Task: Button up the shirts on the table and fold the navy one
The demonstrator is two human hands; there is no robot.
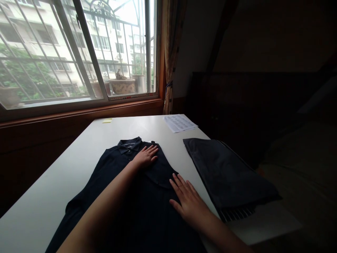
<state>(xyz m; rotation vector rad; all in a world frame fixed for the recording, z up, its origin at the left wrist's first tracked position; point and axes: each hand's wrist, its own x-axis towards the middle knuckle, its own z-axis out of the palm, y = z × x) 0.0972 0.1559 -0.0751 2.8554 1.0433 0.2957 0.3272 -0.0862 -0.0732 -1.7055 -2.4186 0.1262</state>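
A dark navy polo shirt (147, 211) lies flat on the white table (52, 189), collar pointing toward the window. My left hand (146, 156) rests flat on the shirt just below the collar, fingers stretched out. My right hand (188, 203) lies flat on the shirt's right side near its edge, fingers spread. Neither hand holds anything.
A folded dark garment (226, 172) lies on the table to the right, over a striped one (235, 213). A printed paper sheet (179, 123) sits at the far right corner, a yellow sticky note (107, 121) at the far edge. A barred window (79, 49) is behind.
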